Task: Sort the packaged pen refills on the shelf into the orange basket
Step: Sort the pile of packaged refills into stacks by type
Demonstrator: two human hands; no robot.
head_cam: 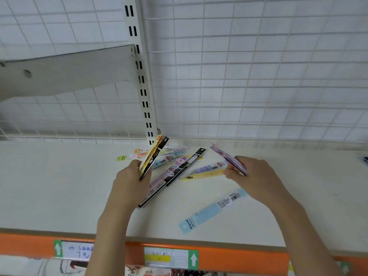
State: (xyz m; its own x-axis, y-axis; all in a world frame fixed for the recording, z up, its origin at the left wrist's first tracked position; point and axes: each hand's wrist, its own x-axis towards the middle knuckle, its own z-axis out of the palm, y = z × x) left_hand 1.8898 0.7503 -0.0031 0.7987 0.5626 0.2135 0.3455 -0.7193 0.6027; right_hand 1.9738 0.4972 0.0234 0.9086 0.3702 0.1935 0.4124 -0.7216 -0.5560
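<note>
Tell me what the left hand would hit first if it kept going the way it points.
Probably the loose refill packs lying just beyond the left hand, then the slotted upright; depth is hard to judge.

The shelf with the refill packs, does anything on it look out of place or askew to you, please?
Yes. The loose packs lie criss-crossed in a heap near the shelf's back, not lined up. One light blue pack lies apart, slanted toward the front edge. The left hand and right hand each hold a few packs.
</note>
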